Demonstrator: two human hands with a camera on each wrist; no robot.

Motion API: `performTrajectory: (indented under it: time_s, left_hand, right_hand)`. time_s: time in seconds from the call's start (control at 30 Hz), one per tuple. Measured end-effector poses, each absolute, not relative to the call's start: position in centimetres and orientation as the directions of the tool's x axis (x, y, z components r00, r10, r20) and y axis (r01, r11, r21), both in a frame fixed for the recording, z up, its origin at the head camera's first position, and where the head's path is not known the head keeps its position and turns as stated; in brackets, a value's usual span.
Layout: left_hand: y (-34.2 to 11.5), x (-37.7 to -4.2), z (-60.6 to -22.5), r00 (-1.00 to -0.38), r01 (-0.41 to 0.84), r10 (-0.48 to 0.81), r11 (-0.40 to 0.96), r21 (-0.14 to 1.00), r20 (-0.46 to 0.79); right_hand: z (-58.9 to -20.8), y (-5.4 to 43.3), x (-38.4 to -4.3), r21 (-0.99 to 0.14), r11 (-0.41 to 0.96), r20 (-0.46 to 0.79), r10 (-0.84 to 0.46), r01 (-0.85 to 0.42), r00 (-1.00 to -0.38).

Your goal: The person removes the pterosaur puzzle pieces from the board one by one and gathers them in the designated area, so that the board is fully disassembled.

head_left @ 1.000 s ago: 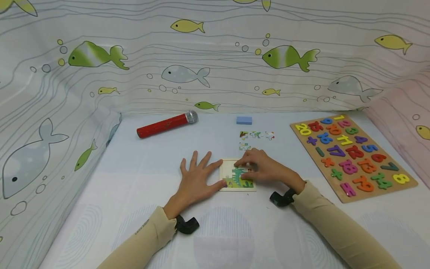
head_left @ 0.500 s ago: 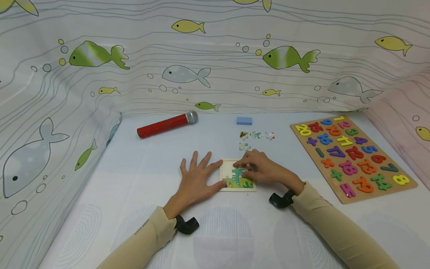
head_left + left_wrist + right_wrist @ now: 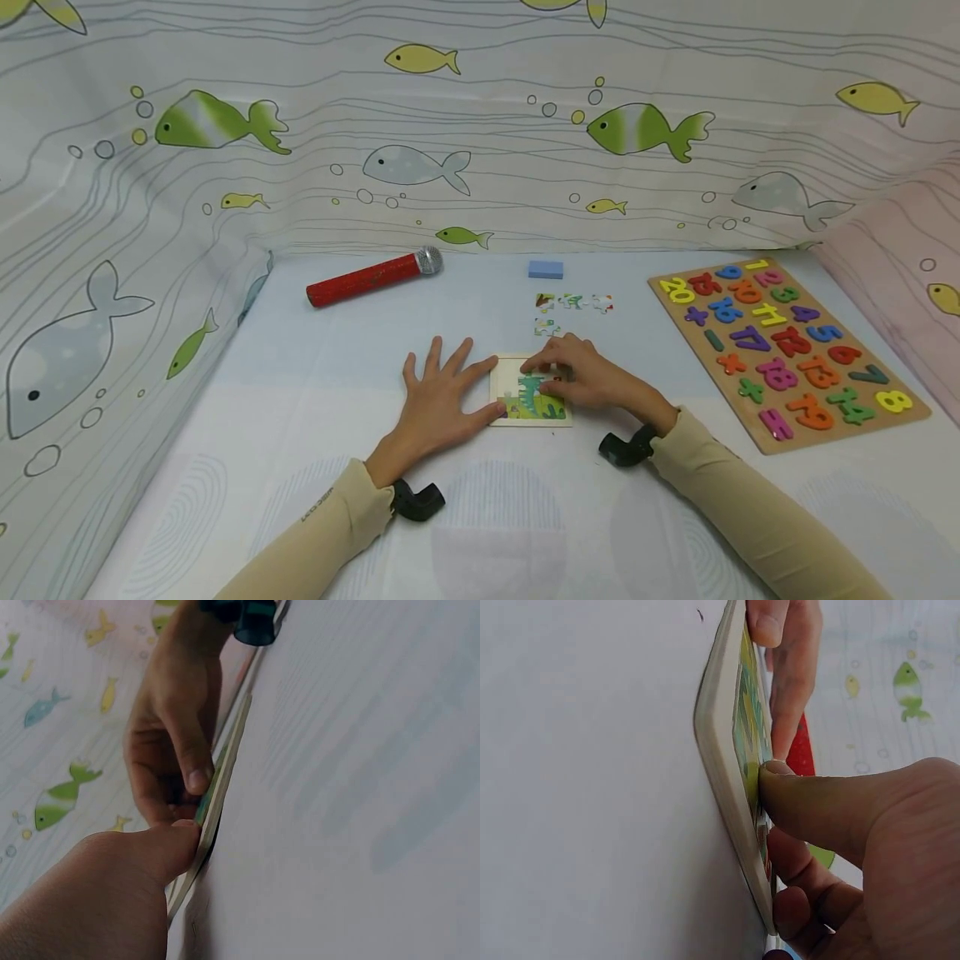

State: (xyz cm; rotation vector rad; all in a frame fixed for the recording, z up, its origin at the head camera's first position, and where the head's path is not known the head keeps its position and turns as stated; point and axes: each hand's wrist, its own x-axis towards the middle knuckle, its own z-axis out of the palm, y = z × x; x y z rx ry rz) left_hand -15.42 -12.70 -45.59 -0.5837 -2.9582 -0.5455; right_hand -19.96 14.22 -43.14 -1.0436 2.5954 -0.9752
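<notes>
A small square puzzle tray (image 3: 534,422) with a pale wooden rim lies flat in the middle of the table. Joined pieces with a green dinosaur picture (image 3: 531,402) fill its lower and right parts; bare wood shows at the upper left. My left hand (image 3: 438,406) rests with fingers spread, thumb and index fingertips on the tray's left edge. Over the tray's upper right, my right hand (image 3: 592,373) has curled fingers and pinches a puzzle piece, mostly hidden beneath them. In the right wrist view the right thumb (image 3: 810,802) presses against the picture surface.
Several loose puzzle pieces (image 3: 573,302) lie just beyond the tray, with a blue block (image 3: 545,270) behind them. A red toy microphone (image 3: 367,282) lies at the back left. At the right is a wooden number board (image 3: 787,358). A fish-print curtain (image 3: 525,125) surrounds the table.
Almost nothing differs: both hands stay at the tray, and the right wrist has shifted very slightly to the left.
</notes>
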Motion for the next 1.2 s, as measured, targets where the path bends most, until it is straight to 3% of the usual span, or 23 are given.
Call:
performTrajectory:
  time_s: [0.3,0.77,1.2]
  left_hand:
    - [-12.69,-15.39,-45.57,-0.924,0.382,0.353,0.861,0.335,0.146]
    - [-12.71,-15.54,-45.67,-0.928,0.372,0.351,0.867,0.332,0.124]
    - [-12.66,-15.57,-45.54,-0.928,0.373,0.350,0.868,0.329,0.130]
  right_hand:
    - [-42.88,14.12,-19.77,-0.663,0.554,0.048,-0.641,-0.504,-0.766]
    - [-43.52,13.94,-19.79,-0.692,0.526,0.104,-0.604,-0.494,-0.790]
    - [-43.27,14.02,-19.85,-0.663,0.522,0.128,-0.626,-0.536,-0.769]
